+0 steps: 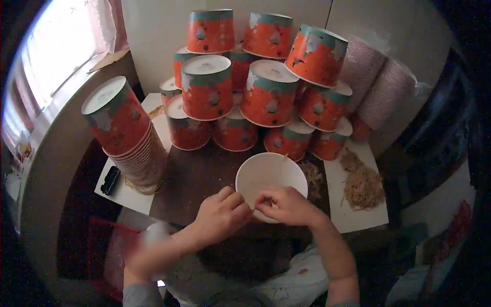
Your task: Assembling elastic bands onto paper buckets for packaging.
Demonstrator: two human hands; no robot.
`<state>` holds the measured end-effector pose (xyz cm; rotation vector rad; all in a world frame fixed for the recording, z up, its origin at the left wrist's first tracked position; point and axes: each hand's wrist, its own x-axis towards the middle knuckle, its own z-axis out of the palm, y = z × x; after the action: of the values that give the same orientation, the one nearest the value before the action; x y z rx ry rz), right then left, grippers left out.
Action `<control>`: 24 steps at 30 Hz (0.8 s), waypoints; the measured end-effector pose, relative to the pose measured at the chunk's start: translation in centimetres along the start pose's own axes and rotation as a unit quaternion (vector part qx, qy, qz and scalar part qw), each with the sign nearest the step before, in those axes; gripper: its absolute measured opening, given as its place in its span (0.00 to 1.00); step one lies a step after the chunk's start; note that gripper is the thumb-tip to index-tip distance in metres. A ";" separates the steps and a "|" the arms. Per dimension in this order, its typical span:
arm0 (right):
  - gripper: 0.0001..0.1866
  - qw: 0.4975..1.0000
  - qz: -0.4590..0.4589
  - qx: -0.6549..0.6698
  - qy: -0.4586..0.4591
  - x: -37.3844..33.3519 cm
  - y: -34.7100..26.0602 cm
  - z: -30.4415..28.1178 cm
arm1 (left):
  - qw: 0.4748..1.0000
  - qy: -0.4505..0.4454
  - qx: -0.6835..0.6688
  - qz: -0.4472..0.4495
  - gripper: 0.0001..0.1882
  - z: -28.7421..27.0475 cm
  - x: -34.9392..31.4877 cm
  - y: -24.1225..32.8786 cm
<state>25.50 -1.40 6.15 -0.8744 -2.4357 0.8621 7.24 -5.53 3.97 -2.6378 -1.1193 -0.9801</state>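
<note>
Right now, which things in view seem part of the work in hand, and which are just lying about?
Likely in use:
open white bucket, left hand and right hand at its near side
tan strand bundle
upside-down orange buckets
nested bucket stack

Probably incidental:
black object at left
pink curtain

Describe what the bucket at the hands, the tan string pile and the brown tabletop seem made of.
Bucket: probably paperboard, smooth pale inside, thin-rimmed; plastic possible.
String pile: likely plant fibre, dull, in loosely tangled strands.
Tabletop: perhaps wood or laminate, dark brown; too dim to settle.
</note>
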 end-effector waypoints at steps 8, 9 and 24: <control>0.09 0.993 0.068 0.008 -0.101 -0.3 2.1 -0.7 | 0.992 -0.043 -0.103 -0.057 0.06 -0.1 -0.7 -0.2; 0.11 0.986 0.090 0.011 -0.142 -0.2 2.2 -0.8 | 0.992 -0.043 -0.103 -0.058 0.06 -0.1 -0.8 -0.2; 0.11 0.983 0.061 -0.003 -0.170 -0.3 3.0 -0.2 | 0.974 -0.147 -0.154 -0.080 0.10 1.5 -2.1 0.2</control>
<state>27.05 0.34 4.21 -0.9535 -2.6950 1.1321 7.03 -6.44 1.54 -3.0617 -1.3583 -0.8718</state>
